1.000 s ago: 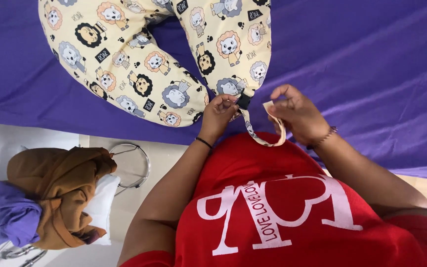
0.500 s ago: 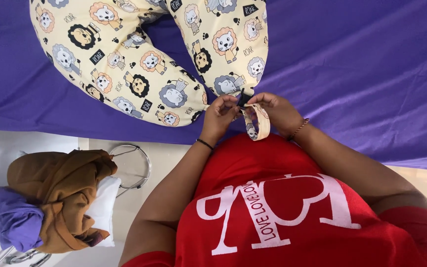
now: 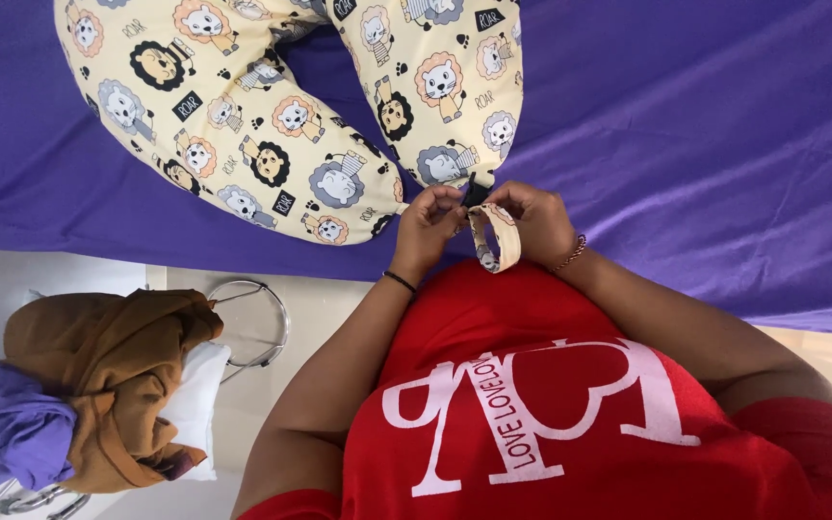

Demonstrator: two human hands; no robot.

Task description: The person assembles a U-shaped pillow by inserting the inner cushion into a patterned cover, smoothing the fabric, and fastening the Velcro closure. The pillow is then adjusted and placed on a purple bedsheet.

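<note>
Both hands are meeting at the tip of the cream, lion-printed U-shaped pillow (image 3: pixel 272 116), which is lying on the purple bed sheet (image 3: pixel 705 144). The left hand (image 3: pixel 430 226) and right hand (image 3: pixel 532 217) are pinching a small black buckle (image 3: pixel 475 193), the patterned strap (image 3: pixel 495 241) looping down at six o'clock. At eight o'clock, brown and purple clothes (image 3: pixel 98 376) are sitting piled.

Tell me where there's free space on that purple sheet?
The purple sheet lies bare right of the lion-print pillow. Crowded where the left hand and right hand hold the strap.
</note>
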